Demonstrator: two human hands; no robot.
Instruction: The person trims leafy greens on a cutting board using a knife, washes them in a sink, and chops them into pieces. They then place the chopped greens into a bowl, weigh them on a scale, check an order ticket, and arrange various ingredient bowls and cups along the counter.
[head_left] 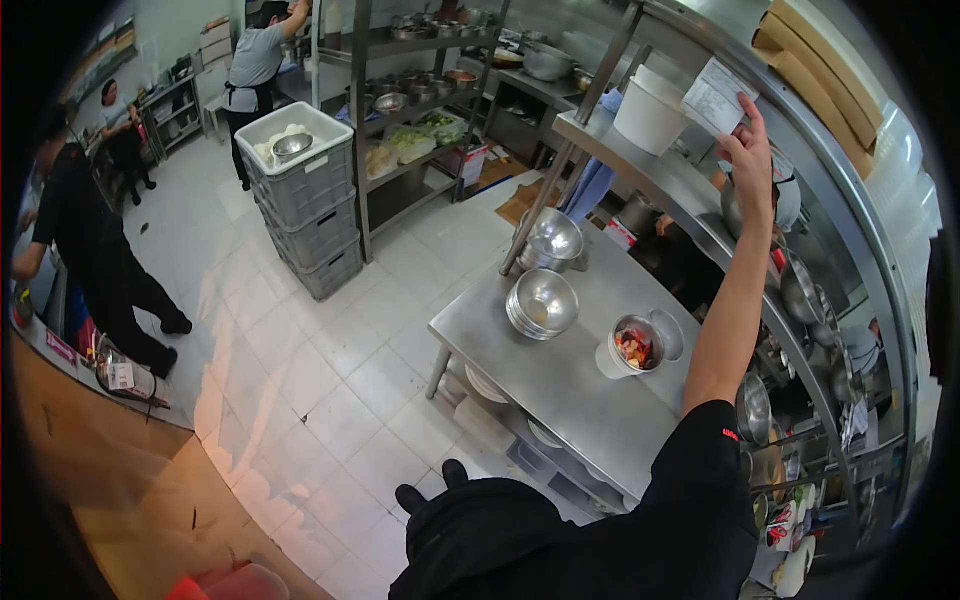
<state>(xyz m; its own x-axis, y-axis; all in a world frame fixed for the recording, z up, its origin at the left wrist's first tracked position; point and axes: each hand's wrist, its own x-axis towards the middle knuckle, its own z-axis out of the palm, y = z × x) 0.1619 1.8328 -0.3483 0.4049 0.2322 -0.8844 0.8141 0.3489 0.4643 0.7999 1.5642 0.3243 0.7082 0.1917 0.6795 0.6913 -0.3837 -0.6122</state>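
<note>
My right hand (750, 155) is raised at the upper right, at the end of an outstretched bare arm with a black sleeve. Its fingers are at the lower right edge of a white paper slip (716, 92) with printing too small to read; the index finger lies over the edge and the slip appears pinched. Just left of the slip, a white bucket (648, 112) stands on the metal shelf (640, 165). My left hand is out of view.
Below is a steel table (590, 400) with stacked metal bowls (543, 303) and a white container of red and orange food pieces (634, 345). Grey crates (308, 235) stand on the floor beside a rack (362, 130). A person in black (85, 220) is at left; others work farther back.
</note>
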